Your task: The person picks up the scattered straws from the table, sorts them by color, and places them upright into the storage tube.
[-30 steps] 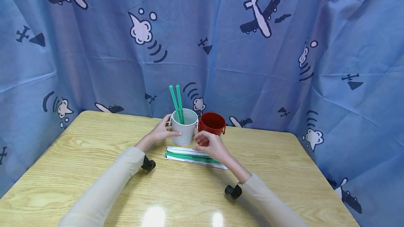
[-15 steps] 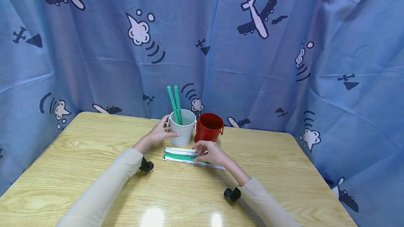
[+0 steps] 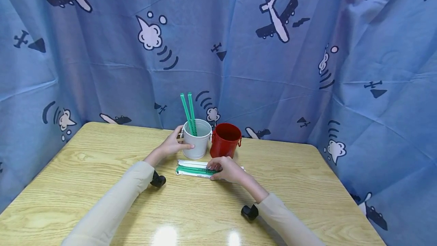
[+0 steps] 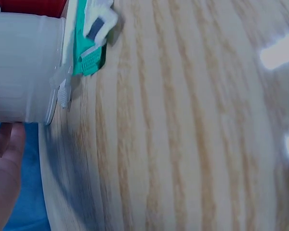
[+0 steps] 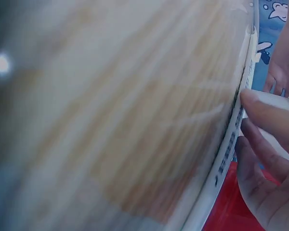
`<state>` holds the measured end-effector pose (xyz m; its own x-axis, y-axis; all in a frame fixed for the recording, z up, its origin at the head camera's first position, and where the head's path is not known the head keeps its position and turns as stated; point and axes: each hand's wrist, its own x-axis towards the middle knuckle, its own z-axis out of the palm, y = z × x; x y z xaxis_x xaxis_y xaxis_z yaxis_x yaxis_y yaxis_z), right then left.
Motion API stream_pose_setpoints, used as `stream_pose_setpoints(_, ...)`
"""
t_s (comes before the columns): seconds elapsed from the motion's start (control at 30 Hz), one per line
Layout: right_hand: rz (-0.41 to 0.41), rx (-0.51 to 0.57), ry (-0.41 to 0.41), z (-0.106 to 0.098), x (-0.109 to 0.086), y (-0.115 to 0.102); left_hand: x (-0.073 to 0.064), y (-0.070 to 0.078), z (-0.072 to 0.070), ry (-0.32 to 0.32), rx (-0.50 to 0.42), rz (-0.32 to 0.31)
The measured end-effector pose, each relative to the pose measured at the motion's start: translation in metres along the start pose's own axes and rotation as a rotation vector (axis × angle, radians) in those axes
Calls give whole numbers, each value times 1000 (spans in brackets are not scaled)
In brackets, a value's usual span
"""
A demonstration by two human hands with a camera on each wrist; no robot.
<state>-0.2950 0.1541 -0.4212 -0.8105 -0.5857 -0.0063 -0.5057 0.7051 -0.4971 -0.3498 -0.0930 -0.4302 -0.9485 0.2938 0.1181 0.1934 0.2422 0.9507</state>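
Right hand (image 3: pixel 228 168) has dropped from above onto the wrapped sticks (image 3: pixel 194 170); left hand (image 3: pixel 174 142) in the same place on the white bucket (image 3: pixel 195 149)

Right: fingers bent, thumb on near side, fingertips at the packs; right wrist view has them touching the edge of a printed white one. Cannot tell if it actually grips
Left: holding the white bucket, thumb across the front, other fingers round its left side
Wrapped sticks: flat on the table (image 3: pixel 119 189) in a row just in front of the buckets, green in the middle, white on either side, right part under the right hand
White bucket: upright, two green sticks (image 3: pixel 189 111) standing in it, leaning left, tops well above the rim
Red bucket (image 3: pixel 222 148): upright, just right of the white one, ring handle on its right side
Further out: pale sleeves (image 3: pixel 109 200), black wrist device (image 3: pixel 249 212) by each cuff, blue curtain (image 3: pixel 205 29) with planes and clouds behind the table
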Motion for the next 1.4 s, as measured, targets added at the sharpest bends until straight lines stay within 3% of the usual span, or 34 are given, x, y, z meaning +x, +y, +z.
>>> stream_pose_setpoints(0.27, 33, -15, -5, 1, 3, -2, 0, 0, -1, -2, -6, 7)
stream_pose_setpoints(0.7, 21, -45, -31, 1, 5, -3, -1, -1, -1, -15, 4, 4)
stream_pose_setpoints(1.07, 20, -38, 28, -2, 5, -3, 1, 0, -1, -13, 10, -7)
stream_pose_setpoints(1.4, -8, -36, 143, -14, -4, -9, 3, -3, -3, -17, 26, -3)
